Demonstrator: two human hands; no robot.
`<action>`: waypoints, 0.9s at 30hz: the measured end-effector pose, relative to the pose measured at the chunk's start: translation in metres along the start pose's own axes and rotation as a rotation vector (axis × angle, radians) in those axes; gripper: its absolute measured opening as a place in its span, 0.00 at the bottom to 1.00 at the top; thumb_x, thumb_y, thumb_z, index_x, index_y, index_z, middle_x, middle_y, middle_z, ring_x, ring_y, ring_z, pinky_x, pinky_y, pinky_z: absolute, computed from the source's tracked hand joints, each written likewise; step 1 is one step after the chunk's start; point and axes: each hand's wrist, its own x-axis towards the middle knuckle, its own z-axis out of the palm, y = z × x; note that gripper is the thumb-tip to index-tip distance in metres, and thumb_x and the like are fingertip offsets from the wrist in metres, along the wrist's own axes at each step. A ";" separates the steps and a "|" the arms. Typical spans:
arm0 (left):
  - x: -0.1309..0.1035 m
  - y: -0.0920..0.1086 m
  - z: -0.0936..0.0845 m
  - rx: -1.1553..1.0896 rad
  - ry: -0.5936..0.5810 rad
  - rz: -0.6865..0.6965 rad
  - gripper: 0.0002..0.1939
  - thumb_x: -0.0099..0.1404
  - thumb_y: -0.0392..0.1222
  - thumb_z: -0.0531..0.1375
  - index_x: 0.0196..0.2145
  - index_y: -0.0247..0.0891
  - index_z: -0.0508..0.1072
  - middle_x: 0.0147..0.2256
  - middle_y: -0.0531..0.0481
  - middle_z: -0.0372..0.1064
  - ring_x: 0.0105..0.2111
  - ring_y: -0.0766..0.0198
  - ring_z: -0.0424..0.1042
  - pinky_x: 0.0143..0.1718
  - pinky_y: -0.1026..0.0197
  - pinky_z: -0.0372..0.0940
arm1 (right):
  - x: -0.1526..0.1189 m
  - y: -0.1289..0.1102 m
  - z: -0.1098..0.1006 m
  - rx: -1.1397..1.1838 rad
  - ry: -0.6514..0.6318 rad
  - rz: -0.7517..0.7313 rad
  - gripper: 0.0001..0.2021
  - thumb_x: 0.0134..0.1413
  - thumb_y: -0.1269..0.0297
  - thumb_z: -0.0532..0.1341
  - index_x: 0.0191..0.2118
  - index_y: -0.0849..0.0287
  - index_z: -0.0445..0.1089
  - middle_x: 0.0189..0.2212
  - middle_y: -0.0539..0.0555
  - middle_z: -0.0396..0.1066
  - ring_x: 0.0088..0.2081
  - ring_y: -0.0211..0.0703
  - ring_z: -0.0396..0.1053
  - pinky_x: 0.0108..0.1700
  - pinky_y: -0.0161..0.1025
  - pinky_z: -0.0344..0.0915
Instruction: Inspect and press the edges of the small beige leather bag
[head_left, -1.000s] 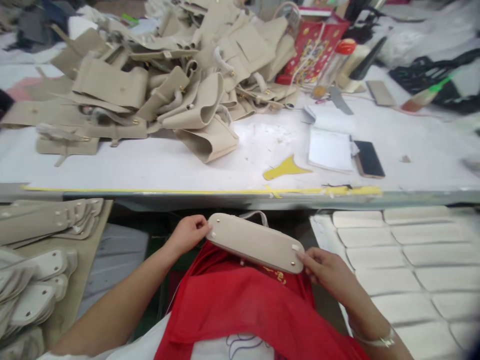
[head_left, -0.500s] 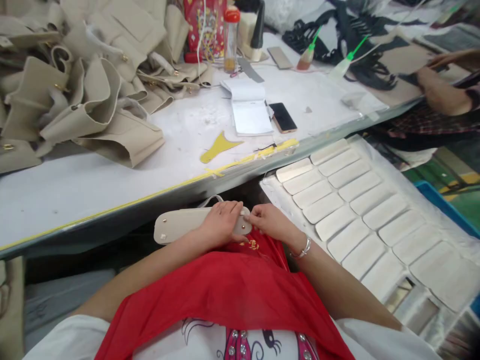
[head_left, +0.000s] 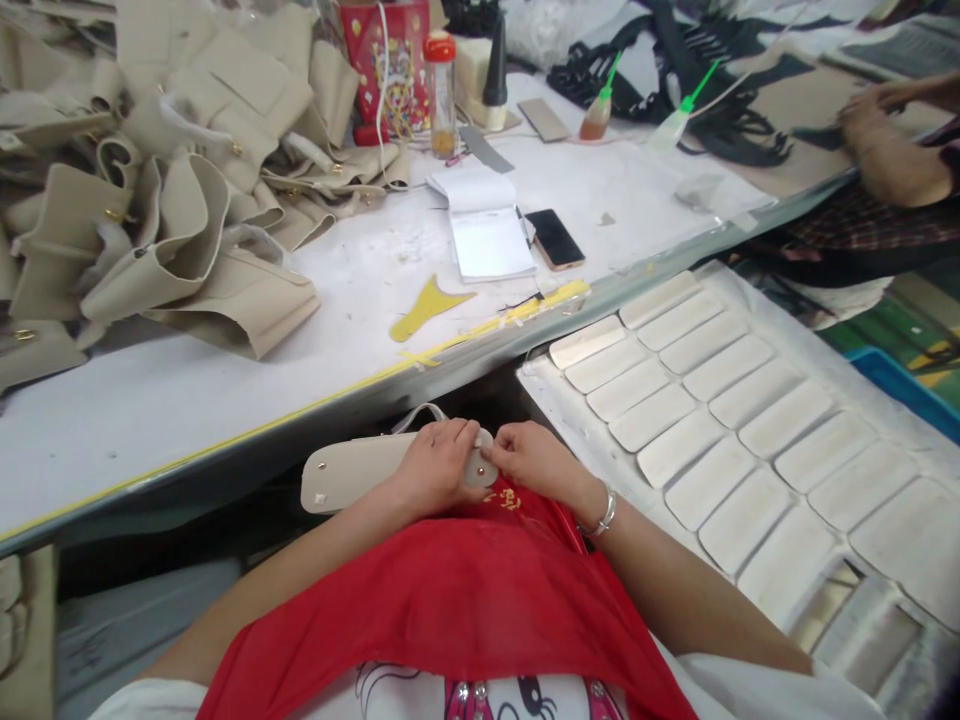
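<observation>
At lower centre of the frame, the left hand and right hand both grip the right end of a beige bag base, just below the worktop edge.

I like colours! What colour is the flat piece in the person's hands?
Beige, with small metal studs: the flat piece shows best in the head view.

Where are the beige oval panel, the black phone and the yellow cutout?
beige oval panel (head_left: 360,478): head view, its bare left half.
black phone (head_left: 554,238): head view, middle of the screen.
yellow cutout (head_left: 424,310): head view, its wide middle.
</observation>
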 end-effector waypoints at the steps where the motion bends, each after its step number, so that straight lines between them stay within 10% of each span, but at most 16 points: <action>1: 0.000 0.000 0.000 0.001 -0.005 -0.003 0.37 0.47 0.54 0.63 0.52 0.30 0.63 0.48 0.35 0.65 0.48 0.46 0.65 0.50 0.49 0.58 | 0.000 0.000 0.000 -0.015 0.007 -0.005 0.14 0.52 0.58 0.58 0.20 0.59 0.65 0.19 0.51 0.68 0.22 0.36 0.62 0.26 0.35 0.50; 13: 0.000 0.001 0.006 0.016 0.023 -0.006 0.37 0.48 0.53 0.64 0.52 0.31 0.63 0.49 0.36 0.65 0.48 0.48 0.65 0.52 0.50 0.57 | -0.003 -0.002 0.004 -0.081 0.041 0.026 0.11 0.51 0.58 0.58 0.23 0.59 0.64 0.22 0.49 0.68 0.25 0.35 0.63 0.26 0.33 0.50; 18: -0.031 -0.018 -0.018 -0.037 0.141 0.000 0.46 0.49 0.61 0.63 0.57 0.31 0.56 0.55 0.35 0.59 0.55 0.48 0.58 0.57 0.47 0.51 | -0.007 0.000 0.011 -0.058 0.114 0.090 0.15 0.51 0.49 0.56 0.26 0.57 0.61 0.21 0.48 0.66 0.23 0.38 0.64 0.26 0.34 0.53; 23: -0.117 -0.080 -0.054 -0.161 0.529 -0.619 0.18 0.61 0.51 0.56 0.41 0.34 0.68 0.38 0.43 0.69 0.39 0.59 0.68 0.43 0.57 0.62 | 0.000 -0.003 0.015 -0.040 0.048 0.120 0.18 0.49 0.44 0.55 0.25 0.56 0.59 0.17 0.47 0.65 0.21 0.39 0.64 0.25 0.35 0.54; 27: -0.162 -0.114 -0.047 -0.535 0.427 -0.846 0.15 0.59 0.52 0.56 0.28 0.35 0.69 0.26 0.51 0.67 0.26 0.65 0.65 0.29 0.64 0.60 | 0.001 -0.011 0.019 0.011 -0.029 0.169 0.21 0.49 0.42 0.53 0.22 0.56 0.59 0.13 0.47 0.63 0.19 0.39 0.62 0.25 0.35 0.55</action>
